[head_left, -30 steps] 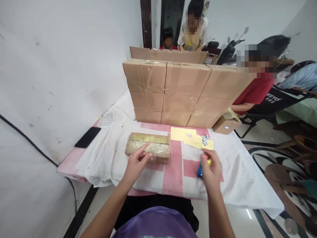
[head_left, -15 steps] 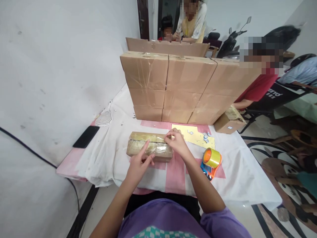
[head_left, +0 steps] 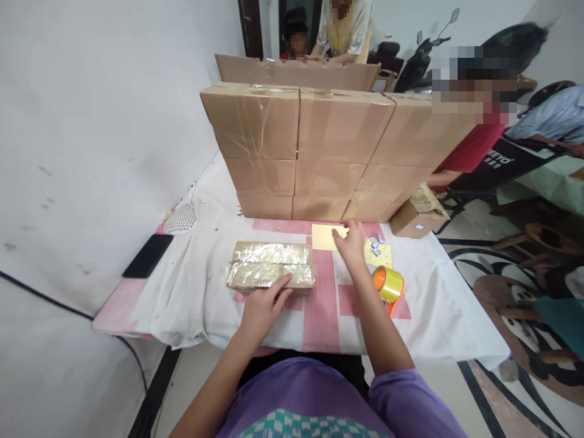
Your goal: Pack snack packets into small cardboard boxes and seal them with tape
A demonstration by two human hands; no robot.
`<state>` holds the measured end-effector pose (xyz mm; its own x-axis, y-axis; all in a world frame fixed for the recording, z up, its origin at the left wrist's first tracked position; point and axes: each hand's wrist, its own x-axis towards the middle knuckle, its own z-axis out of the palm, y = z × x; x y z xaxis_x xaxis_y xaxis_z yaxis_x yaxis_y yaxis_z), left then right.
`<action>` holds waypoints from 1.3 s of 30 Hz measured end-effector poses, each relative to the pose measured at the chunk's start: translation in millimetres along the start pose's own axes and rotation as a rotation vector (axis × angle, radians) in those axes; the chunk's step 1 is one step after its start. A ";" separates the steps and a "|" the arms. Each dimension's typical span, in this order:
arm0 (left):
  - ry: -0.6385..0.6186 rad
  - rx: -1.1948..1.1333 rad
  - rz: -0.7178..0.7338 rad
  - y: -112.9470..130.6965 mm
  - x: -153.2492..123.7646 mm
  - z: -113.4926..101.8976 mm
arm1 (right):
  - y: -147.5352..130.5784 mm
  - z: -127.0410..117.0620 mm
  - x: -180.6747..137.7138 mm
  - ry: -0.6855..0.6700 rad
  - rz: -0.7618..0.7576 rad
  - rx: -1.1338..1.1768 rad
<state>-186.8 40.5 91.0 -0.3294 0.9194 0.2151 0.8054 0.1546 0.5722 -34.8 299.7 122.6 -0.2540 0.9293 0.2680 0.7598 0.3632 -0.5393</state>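
A small cardboard box point(head_left: 269, 272) lies before me, its top covered with shiny clear tape. My left hand point(head_left: 264, 307) rests against its front edge, index finger and thumb apart, not wrapped round it. My right hand point(head_left: 352, 242) is over the yellow sheet point(head_left: 323, 237), right of the box. Its fingers are bent but spread, and nothing shows between them. Small white stickers or scraps point(head_left: 375, 246) lie on the sheet's right part. Near my right forearm stands an orange tape dispenser with a yellow tape roll point(head_left: 393, 284), partly hidden by the arm.
Stacked cardboard boxes point(head_left: 328, 146) form a wall behind the work area. Another taped box point(head_left: 418, 213) sits at the right, near a person in a red sleeve point(head_left: 474, 149). A black phone point(head_left: 147, 255) and white slotted scoop point(head_left: 182, 219) lie at the left.
My right hand has left the box top and moved right to the yellow sheet. My left hand has drawn back to the box's front edge. The view has shifted slightly.
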 end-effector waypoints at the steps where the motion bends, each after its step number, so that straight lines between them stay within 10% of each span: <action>1: 0.036 0.015 0.045 -2.6 -1.9 1.7 | 16.9 -10.1 10.7 0.002 0.028 -0.040; 8: 0.258 -0.006 0.314 -22.9 -20.2 15.5 | 110.7 -70.2 69.5 -0.209 0.041 -0.222; 17: 0.205 -0.039 0.383 -44.8 -49.3 48.6 | 112.2 -2.7 84.1 -0.657 -0.185 -0.452; 34: 0.221 -0.022 0.392 -62.8 -54.8 40.0 | 97.7 -8.8 82.7 -0.675 -0.314 -0.535; 39: 0.437 -0.108 0.074 -83.0 -60.7 29.9 | 84.8 -48.7 69.4 -0.454 -0.356 -0.296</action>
<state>-218.9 -17.4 6.8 -0.4684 0.6841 0.5591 0.7861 0.0338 0.6171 41.1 391.8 134.4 -0.6996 0.7145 -0.0089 0.6985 0.6812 -0.2193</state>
